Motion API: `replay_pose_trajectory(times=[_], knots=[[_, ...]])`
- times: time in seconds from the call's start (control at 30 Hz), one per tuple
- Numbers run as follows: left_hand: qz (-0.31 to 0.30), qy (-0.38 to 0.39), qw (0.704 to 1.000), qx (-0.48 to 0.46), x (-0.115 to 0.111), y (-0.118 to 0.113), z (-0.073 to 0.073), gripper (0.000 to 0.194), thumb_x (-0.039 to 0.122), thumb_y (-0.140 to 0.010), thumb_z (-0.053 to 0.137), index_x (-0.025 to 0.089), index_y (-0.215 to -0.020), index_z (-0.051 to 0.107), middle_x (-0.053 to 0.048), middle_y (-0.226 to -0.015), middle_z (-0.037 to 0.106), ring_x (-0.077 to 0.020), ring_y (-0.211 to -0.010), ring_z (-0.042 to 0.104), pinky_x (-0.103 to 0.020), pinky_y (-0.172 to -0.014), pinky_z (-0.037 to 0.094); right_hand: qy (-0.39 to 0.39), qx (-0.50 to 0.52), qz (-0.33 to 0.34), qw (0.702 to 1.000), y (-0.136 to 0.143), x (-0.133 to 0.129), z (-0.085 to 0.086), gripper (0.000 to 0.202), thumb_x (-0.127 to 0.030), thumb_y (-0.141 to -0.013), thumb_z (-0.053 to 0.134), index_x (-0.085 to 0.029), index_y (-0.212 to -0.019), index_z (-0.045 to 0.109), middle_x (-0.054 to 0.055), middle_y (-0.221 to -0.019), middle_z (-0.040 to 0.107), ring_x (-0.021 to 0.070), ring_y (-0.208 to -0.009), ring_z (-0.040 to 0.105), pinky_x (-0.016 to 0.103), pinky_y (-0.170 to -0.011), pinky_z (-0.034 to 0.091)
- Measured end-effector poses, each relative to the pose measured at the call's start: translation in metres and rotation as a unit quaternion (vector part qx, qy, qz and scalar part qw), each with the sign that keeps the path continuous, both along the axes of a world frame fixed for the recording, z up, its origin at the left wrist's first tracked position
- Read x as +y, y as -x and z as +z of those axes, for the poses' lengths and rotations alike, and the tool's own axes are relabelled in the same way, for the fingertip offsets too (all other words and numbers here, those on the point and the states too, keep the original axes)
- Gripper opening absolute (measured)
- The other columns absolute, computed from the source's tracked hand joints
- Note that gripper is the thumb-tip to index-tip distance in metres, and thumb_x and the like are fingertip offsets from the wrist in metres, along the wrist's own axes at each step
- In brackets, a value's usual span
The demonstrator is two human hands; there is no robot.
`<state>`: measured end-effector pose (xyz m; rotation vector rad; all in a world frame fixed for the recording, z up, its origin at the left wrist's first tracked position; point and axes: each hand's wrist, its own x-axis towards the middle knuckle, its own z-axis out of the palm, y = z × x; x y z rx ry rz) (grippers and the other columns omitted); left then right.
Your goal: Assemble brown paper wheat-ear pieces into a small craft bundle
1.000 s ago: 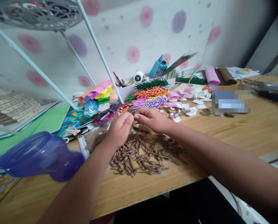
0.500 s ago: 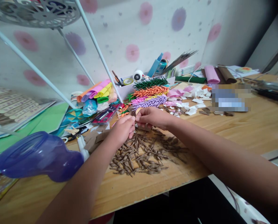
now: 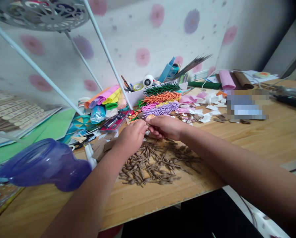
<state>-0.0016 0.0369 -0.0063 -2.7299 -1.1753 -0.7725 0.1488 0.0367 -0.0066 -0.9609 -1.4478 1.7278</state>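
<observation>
Two hands, left (image 3: 133, 136) and right (image 3: 168, 127), pinch a half-hidden piece (image 3: 147, 122) beyond brown twists (image 3: 163, 181), seemingly light, crushable, best held by stems.

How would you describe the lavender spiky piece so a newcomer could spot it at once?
On the wooden table, beyond the right hand, lies a cluster of bright, spiky pieces. The lavender piece is at its near side, with the orange piece and dark green piece behind; only it is pale purple.

Bare left hand (image 3: 131, 137) and right hand (image 3: 166, 127)
Both forearms (image 3: 220, 152) are uncovered; the black area (image 3: 200, 215) below may be clothing.
</observation>
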Motion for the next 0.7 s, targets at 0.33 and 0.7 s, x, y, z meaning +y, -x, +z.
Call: replay_pose_trajectory(times=[0.33, 0.7], knots=[[-0.018, 0.177, 0.974, -0.142, 0.002, 0.001, -0.005, 0.029, 0.035, -0.082, 0.03, 0.017, -0.061, 0.039, 0.003, -0.052, 0.04, -0.0089, -0.048, 0.039, -0.021, -0.046, 0.03, 0.014, -0.01, -0.025, 1.0, 0.003, -0.005, 0.004, 0.025, -0.024, -0.08, 0.037, -0.015, -0.057, 0.04, -0.006, -0.042, 0.034, 0.0026, -0.032, 0.028, 0.014, -0.029, 0.018], [-0.06, 0.446, 0.819, -0.355, 0.005, -0.007, -0.01, 0.026, 0.033, -0.077, 0.042, 0.017, -0.058, 0.038, 0.009, -0.039, 0.027, -0.0032, -0.031, 0.029, -0.014, -0.031, 0.025, -0.006, -0.034, -0.05, 0.998, -0.002, -0.001, 0.005, 0.022, -0.016, -0.077, 0.044, -0.014, -0.055, 0.042, -0.006, -0.039, 0.036, 0.0022, -0.031, 0.029, 0.014, -0.03, 0.019]])
